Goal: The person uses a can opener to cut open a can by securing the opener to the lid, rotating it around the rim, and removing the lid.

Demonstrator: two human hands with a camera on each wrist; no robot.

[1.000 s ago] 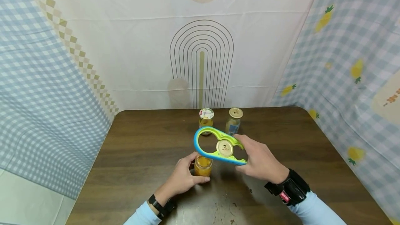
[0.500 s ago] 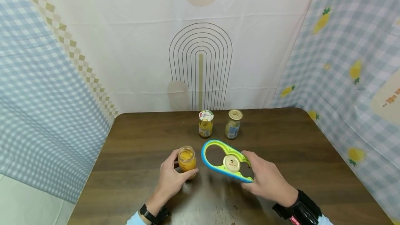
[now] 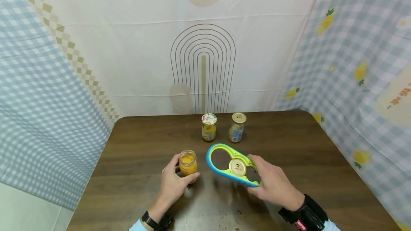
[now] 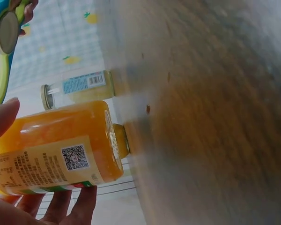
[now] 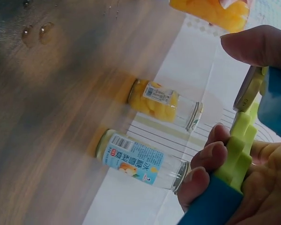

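Note:
My left hand [image 3: 173, 184] grips a lidless glass jar [image 3: 188, 165] of orange-yellow fruit, fingers on one side and thumb on the other. In the left wrist view its printed label with a QR code [image 4: 75, 157] shows, and its base is raised off the tabletop. To the right, my right hand [image 3: 277, 184] holds a blue and green jar opener [image 3: 224, 173] by its two handle ends. A round gold lid [image 3: 237, 167] sits between the opener's arms. A gap separates opener and jar.
Two capped jars stand at the back of the brown wooden table [image 3: 144, 142]: one with yellow fruit [image 3: 209, 131], one with a blue label [image 3: 236, 133]. Water drops [image 5: 46, 33] lie on the tabletop. Cloth hangs behind and on both sides.
The jar in my left hand has moved left, out from under the opener. My right hand has brought the opener, with the lid in it, slightly right and nearer me.

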